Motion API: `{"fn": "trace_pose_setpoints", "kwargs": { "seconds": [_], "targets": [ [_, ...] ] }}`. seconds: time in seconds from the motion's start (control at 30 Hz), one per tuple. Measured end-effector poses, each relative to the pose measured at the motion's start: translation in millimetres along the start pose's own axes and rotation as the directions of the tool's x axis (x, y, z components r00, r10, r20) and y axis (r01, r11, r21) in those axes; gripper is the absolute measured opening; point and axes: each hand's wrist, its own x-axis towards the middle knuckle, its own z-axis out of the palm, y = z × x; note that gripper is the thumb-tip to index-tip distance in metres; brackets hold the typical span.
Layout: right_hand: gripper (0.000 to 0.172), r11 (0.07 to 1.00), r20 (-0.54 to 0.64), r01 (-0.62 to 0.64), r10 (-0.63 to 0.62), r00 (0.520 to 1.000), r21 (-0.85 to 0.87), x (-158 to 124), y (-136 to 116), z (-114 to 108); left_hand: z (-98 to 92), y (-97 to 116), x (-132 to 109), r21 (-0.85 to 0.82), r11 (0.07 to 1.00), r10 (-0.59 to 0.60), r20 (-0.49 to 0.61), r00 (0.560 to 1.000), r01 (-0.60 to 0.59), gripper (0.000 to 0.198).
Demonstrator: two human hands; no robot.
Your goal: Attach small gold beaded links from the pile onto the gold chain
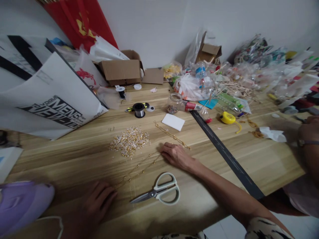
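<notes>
My right hand [177, 156] rests on the wooden table with its fingertips pinched on one end of a thin gold chain [143, 171]. The chain runs slantwise to my left hand [98, 200], whose curled fingers close on its other end in shadow. A second strand lies beside it. Just behind the hands sits a pile of gold and clear beaded pieces [131, 141]. Another gold chain [171, 134] lies beyond my right hand. Scissors with pale handles [161, 191] lie between my forearms, blades pointing left.
A purple iron [27, 202] stands at the left edge, near a large white bag [57, 96]. Behind are a wire spool [139, 110], a jar of beads [174, 103] and a white card [173, 122]. Right are a black strip [224, 152], a yellow tape measure [228, 118] and another person's arm [310, 139].
</notes>
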Motion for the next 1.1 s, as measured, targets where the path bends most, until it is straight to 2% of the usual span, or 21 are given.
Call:
{"fn": "trace_pose_setpoints", "kwargs": {
  "seconds": [0.13, 0.3, 0.4, 0.53, 0.67, 0.8, 0.93, 1.0, 1.1],
  "targets": [
    [0.014, 0.999, 0.008, 0.024, -0.023, 1.000, -0.033, 1.8, -4.0, 1.5, -4.5, 0.3, -4.5, 0.046, 0.998, -0.035, 0.020, 0.999, 0.034, 0.021],
    [0.018, 0.998, 0.017, 0.046, -0.045, 0.999, -0.044, 3.9, -8.7, 0.7, -6.1, -1.8, -17.4, 0.060, 0.993, -0.095, -0.024, 0.995, 0.097, 0.018],
    [0.020, 0.997, 0.020, 0.067, -0.066, 0.998, -0.047, 4.1, -10.5, 0.3, -5.3, -1.4, -23.2, 0.064, 0.988, -0.138, -0.006, 0.990, 0.138, 0.020],
    [0.023, 0.996, 0.040, 0.080, -0.078, 0.996, -0.051, 3.0, -11.4, -0.5, -7.4, 3.6, -18.3, 0.083, 0.991, -0.105, 0.016, 0.994, 0.103, 0.022],
    [0.024, 0.995, 0.047, 0.085, -0.083, 0.995, -0.042, 1.5, -10.7, -0.7, -8.5, 6.6, -10.2, 0.090, 0.995, -0.058, 0.090, 0.994, 0.050, 0.026],
    [0.022, 0.996, 0.037, 0.087, -0.086, 0.996, -0.027, 0.5, -9.2, 0.3, -2.5, 6.2, -6.7, 0.062, 0.998, -0.018, 0.029, 0.999, 0.016, 0.020],
    [0.019, 0.994, -0.008, 0.080, -0.079, 0.997, 0.075, -0.1, -5.4, 0.3, 3.4, 11.8, 9.0, -0.020, 0.996, -0.081, 0.014, 0.997, 0.081, 0.013],
    [0.016, 0.985, -0.046, 0.044, -0.037, 0.998, 0.166, -0.4, -1.7, -0.6, 5.9, 17.4, 25.5, -0.063, 0.996, -0.071, -0.027, 0.997, 0.069, 0.011],
    [0.010, 0.960, -0.081, -0.023, 0.048, 0.996, 0.280, -0.6, 5.2, -2.7, 11.5, 27.3, 56.8, -0.149, 0.988, -0.040, 0.015, 0.999, 0.042, 0.011]
  ]
}}
